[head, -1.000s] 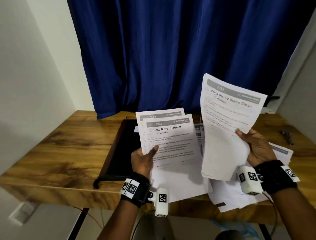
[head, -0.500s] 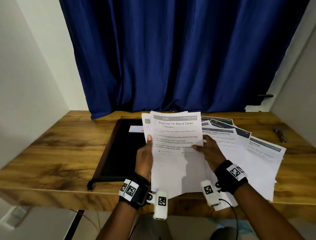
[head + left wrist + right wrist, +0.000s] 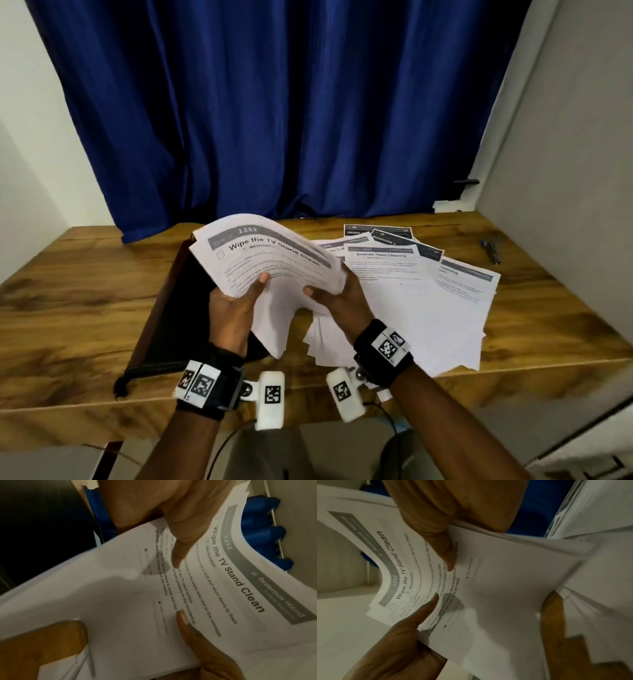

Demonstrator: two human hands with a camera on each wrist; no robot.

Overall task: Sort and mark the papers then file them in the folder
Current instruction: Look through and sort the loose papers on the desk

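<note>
Papers (image 3: pixel 274 270) in a small stack are held up over the near middle of the surface (image 3: pixel 78 294), pinched from both sides. The left hand (image 3: pixel 233 308) grips the stack's left edge, thumb (image 3: pixel 178 550) lying flat across the printed face and the other fingers hidden beneath. The right hand (image 3: pixel 342 301) holds the right edge the same way, thumb (image 3: pixel 447 555) on top and the remaining fingers under the sheets. The top sheet reads "Wipe the TV Stand Clean", number 1252. The stack's long axis runs from the near edge toward the far edge, with the heading end pointing away from the person and bowed upward, while the blank lower end droops toward the near edge.

Under and left of the stack lies an open black folder (image 3: pixel 178 308), its long side running near to far. More loose sheets (image 3: pixel 428 301) are fanned over the right half of the surface, headings toward the far edge, one titled "Bedside Table Cleaning". Pens (image 3: pixel 490 248) lie near the far right corner. A blue curtain (image 3: pixel 291 109) hangs behind the far edge.
</note>
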